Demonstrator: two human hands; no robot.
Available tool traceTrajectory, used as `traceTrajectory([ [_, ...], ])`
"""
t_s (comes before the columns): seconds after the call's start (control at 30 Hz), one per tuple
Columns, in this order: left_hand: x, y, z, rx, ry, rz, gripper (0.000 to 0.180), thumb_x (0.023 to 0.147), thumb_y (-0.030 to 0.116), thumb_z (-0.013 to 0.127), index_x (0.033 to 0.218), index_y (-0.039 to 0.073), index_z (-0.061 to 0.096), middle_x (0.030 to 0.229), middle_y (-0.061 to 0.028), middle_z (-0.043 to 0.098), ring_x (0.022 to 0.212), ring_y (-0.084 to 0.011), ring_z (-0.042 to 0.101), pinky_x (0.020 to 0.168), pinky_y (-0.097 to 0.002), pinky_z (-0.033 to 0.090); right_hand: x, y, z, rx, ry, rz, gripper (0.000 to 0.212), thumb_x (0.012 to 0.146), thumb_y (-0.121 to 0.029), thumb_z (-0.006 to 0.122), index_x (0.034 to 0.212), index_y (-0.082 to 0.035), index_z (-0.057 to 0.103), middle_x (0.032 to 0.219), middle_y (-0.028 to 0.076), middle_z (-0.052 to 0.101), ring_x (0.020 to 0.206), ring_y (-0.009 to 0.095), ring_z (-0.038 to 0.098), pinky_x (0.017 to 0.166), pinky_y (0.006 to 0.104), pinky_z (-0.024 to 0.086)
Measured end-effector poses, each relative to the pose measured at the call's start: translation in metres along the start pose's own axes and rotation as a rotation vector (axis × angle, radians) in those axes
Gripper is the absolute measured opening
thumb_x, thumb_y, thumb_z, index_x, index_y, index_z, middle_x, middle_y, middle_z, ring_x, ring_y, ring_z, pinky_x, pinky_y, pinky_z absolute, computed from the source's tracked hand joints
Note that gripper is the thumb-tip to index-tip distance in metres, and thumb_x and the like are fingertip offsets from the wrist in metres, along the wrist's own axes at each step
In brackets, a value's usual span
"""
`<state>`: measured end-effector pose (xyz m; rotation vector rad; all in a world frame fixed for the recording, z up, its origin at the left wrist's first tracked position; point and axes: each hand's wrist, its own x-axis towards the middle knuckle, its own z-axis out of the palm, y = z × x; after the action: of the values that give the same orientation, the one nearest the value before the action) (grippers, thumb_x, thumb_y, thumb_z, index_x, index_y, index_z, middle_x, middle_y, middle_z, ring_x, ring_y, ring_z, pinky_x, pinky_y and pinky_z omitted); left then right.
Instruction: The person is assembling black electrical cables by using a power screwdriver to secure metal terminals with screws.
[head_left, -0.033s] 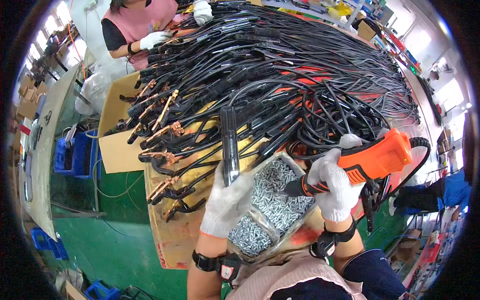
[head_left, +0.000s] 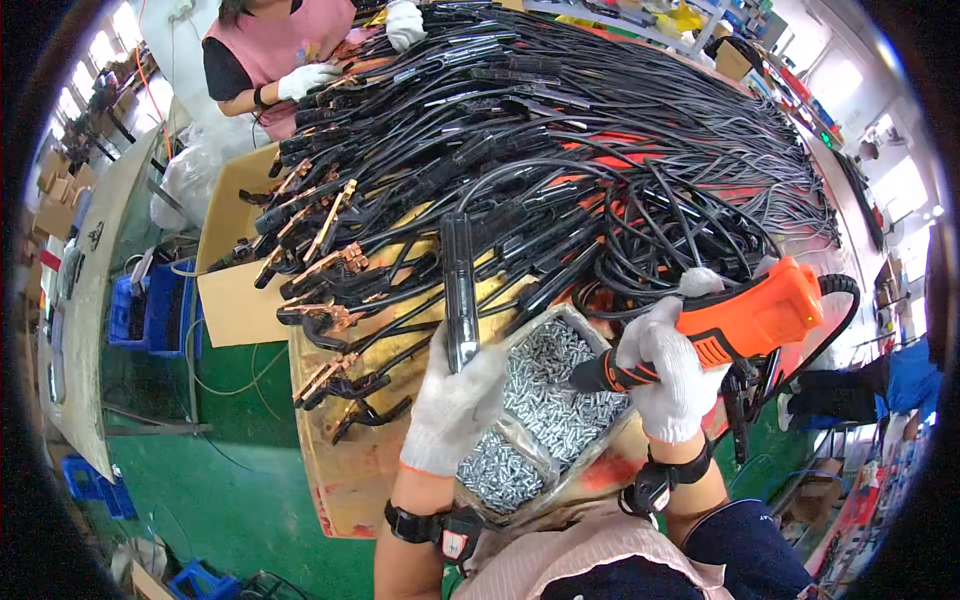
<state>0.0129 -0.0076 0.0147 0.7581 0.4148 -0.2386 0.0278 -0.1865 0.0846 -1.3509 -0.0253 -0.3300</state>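
Orange driver (head_left: 750, 315), tip over screws (head_left: 550, 395)
Right hand (head_left: 668, 375) grips it; left hand (head_left: 452, 400) grasps a cabled black handle (head_left: 458, 285).

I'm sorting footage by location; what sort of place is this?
Probably a factory assembly workshop: a table heaped with black cables, small silver screws and an orange power screwdriver.

White light blazes in the windows (head_left: 900, 190) either side of us, and I catch glints along the black handle (head_left: 459, 285). Toward the dark round rim, straight edges bend.
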Motion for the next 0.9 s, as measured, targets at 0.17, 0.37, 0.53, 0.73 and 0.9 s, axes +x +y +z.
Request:
traceTrajectory([
  [0.17,0.0,0.001,-0.001,0.016,-0.005,-0.006,0.03,0.09,0.004,0.062,0.11,0.013,0.041,0.063,0.0023,0.044,0.041,-0.0074,0.04,0.036,-0.0223,0.033,0.001,0.011,-0.002,0.017,-0.011,-0.027,0.054,0.081,-0.002,0.059,0.131,-0.001,0.037,0.075,0.006,0.054,0.057,0.017,0.054,0.053,0.0313,0.047],
  [0.37,0.002,-0.001,-0.001,0.021,-0.016,-0.014,0.036,0.088,0.001,0.064,0.113,0.011,0.04,0.065,0.0019,0.047,0.042,-0.0073,0.042,0.036,-0.0229,0.034,0.004,0.002,-0.006,0.089,0.013,-0.026,0.055,0.08,0.001,0.061,0.129,-0.002,0.038,0.074,0.008,0.056,0.057,0.019,0.057,0.053,0.0321,0.049],
  [0.53,0.0,0.002,-0.001,0.096,0.004,-0.016,0.04,0.083,-0.004,0.065,0.112,0.01,0.042,0.071,0.0012,0.052,0.044,-0.0062,0.045,0.037,-0.0223,0.035,0.009,-0.01,-0.016,0.233,0.041,-0.074,0.055,0.082,-0.001,0.061,0.132,-0.002,0.039,0.075,0.007,0.054,0.054,0.018,0.055,0.05,0.0334,0.049],
  [0.73,0.0,-0.001,-0.002,0.121,-0.013,0.033,0.05,0.079,-0.004,0.068,0.121,0.008,0.045,0.075,0.0025,0.055,0.05,-0.004,0.048,0.04,-0.0201,0.037,0.021,-0.036,-0.007,0.425,0.018,-0.242,0.055,0.087,-0.003,0.058,0.138,-0.001,0.037,0.091,0.002,0.052,0.059,0.008,0.037,0.051,0.024,0.039],
  [0.9,0.001,-0.005,-0.003,0.131,-0.019,0.044,0.058,0.081,-0.003,0.069,0.13,0.009,0.04,0.078,0.0023,0.055,0.053,-0.0043,0.049,0.041,-0.0208,0.037,0.034,-0.038,0.001,0.464,-0.087,-0.357,0.057,0.089,-0.003,0.058,0.141,-0.002,0.035,0.121,0.0,0.052,0.065,0.007,0.038,0.053,0.0238,0.04],
])
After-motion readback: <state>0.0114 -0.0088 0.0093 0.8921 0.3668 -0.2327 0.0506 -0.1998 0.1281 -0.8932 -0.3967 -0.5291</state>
